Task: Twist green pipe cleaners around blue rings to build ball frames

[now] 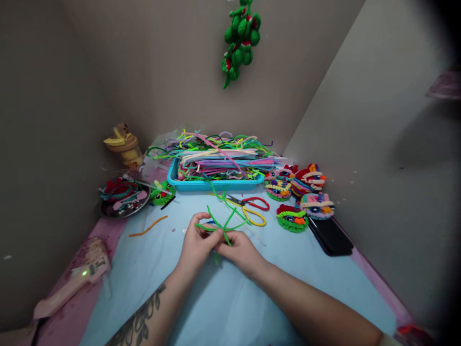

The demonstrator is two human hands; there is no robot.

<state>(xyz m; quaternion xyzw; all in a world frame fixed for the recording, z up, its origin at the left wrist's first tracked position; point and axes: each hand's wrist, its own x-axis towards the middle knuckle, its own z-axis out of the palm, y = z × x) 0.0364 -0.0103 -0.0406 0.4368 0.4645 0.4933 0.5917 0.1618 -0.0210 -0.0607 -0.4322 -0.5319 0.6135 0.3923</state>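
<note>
Several green pipe cleaners (230,218) cross in a star-like bundle, their ends fanning out above my fingers. My left hand (200,240) pinches the bundle from the left, thumb on top near the crossing point. From the right, my right hand (237,250) grips it close to the same spot, its fingertips almost touching the left thumb. A short green end hangs below the hands. Scissors (252,209) with one red and one yellow handle lie just beyond, blades partly behind other strands. What the lower fingers do is hidden.
A blue tray (216,185) heaped with coloured pipe cleaners stands behind. Several finished figures (292,218) and a black phone (331,235) lie right. Left are a metal bowl (124,211), an orange pipe cleaner (148,227), and a pink glue gun (77,283) with a lit green light.
</note>
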